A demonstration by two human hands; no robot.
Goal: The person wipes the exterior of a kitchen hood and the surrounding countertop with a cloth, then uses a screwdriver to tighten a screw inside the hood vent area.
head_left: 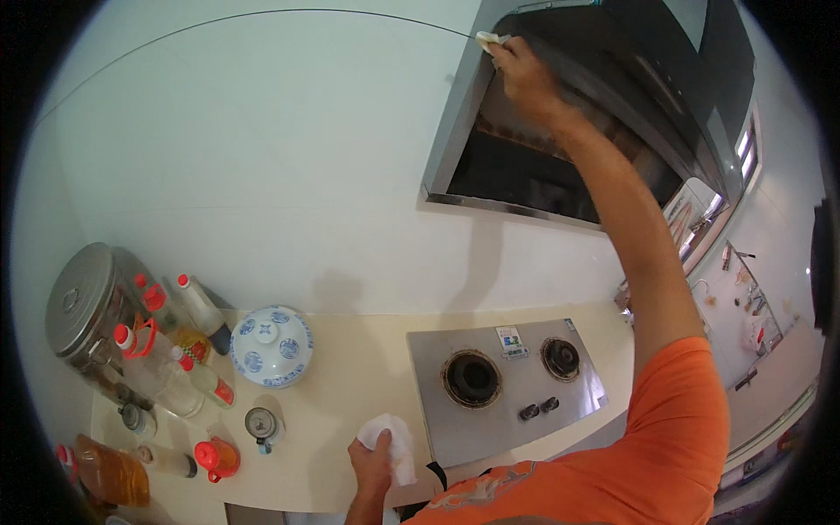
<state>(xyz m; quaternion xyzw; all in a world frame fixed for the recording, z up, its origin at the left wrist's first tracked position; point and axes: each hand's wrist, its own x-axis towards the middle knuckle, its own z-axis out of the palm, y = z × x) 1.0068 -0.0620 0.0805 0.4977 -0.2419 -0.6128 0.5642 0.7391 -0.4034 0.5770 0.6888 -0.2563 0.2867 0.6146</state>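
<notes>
High at the upper edge, my right hand (525, 79) presses a small pale cloth (492, 40) against the left rim of the dark range hood (634, 66). Its fingers are closed round the cloth. My right arm stretches up across the hood's front. Low down, my left hand (371, 464) grips a crumpled white paper towel (390, 444) above the counter's front edge, left of the gas stove (446, 424). The thumb lies over the towel, and part of it hangs down.
A blue-and-white lidded bowl (272, 346) stands on the counter (350, 350). Farther left are a steel pot (86, 302), several bottles, a red-lidded jar (216, 458), a glass jar (263, 427) and an amber oil jug (114, 471). A cord (289, 10) runs along the wall to the hood.
</notes>
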